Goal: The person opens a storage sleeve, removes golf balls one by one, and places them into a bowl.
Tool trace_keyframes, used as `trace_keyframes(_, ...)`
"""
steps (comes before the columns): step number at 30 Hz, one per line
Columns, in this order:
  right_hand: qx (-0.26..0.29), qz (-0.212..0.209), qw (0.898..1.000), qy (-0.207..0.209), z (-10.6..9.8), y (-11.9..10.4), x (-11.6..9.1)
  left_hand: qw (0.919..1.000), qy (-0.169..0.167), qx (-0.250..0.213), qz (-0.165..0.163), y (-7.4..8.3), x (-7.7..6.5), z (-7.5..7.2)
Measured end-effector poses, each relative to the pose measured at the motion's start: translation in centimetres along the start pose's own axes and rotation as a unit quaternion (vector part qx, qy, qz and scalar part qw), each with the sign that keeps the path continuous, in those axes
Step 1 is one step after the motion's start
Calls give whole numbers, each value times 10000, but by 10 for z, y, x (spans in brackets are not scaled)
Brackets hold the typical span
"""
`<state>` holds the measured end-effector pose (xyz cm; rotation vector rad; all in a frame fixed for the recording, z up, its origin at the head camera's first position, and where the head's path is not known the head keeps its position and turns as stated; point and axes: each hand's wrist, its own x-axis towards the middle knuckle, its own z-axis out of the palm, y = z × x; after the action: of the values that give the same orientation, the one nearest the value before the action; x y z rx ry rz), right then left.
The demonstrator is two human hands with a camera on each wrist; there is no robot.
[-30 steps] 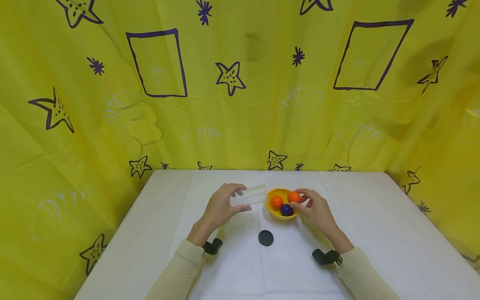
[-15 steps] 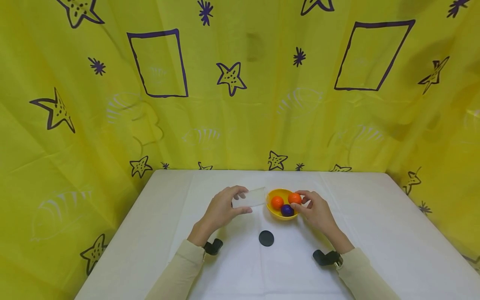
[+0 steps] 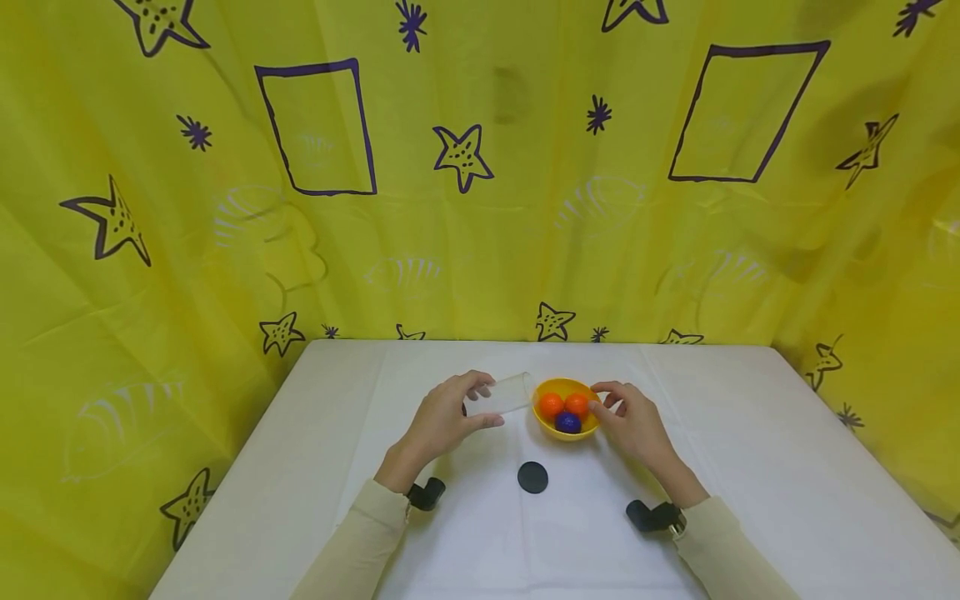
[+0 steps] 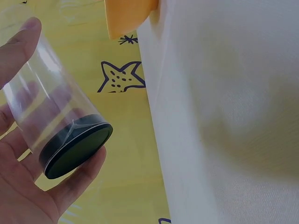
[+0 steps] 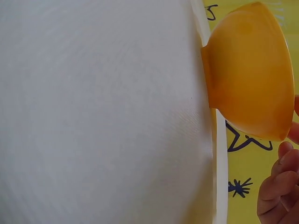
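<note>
My left hand [image 3: 442,417] holds a clear plastic tube [image 4: 60,88] between thumb and fingers. It is tilted above the table, and a black cap [image 4: 77,149] covers the end nearest my palm. The tube's other end points at a yellow bowl [image 5: 252,70], close to its left rim. Inside the bowl lie two orange balls, the left one [image 3: 551,406] touching or nearly touching the right one [image 3: 576,405], with a dark purple ball [image 3: 567,422] in front. At the bowl's right rim is my right hand [image 3: 633,421], fingertips beside the right orange ball, holding no ball.
A round black disc [image 3: 532,477] lies on the white table [image 3: 450,533] in front of the bowl. Behind the table hangs a yellow curtain [image 3: 517,250] with star drawings. Dark wrist cameras sit on both wrists.
My right hand has let go of the orange ball, which has moved left and down into the bowl. The other two balls have shifted slightly left. The tube stays nearly still.
</note>
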<state>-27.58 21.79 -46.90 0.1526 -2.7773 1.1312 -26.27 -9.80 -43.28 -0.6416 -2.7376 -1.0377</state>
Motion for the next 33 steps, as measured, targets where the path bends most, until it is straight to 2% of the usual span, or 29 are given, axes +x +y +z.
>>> trace_keyframes(3, 38, -95, 9999, 63, -1, 0, 0, 10000, -17, 39, -46, 0, 1, 0)
trace_keyframes(8, 77, -27, 10000, 9, -3, -1, 0, 9999, -77, 67, -130, 0, 2, 2)
trace_keyframes(17, 61, -37, 10000, 7, -6, -1, -1, 9997, -143, -83, -171, -1, 3, 7)
trace_keyframes(23, 124, -98, 9999, -60, -11, 2, 0, 9990, -121, -261, -345, -2, 2, 11)
trace_keyframes(27, 136, -195, 9996, -160, -15, 3, 1, 9991, 68, -200, -373, -4, 2, 14)
trace_keyframes(33, -141, -486, 9984, -238, -21, 2, 1, 9974, 574, -75, -427, -9, 3, 19)
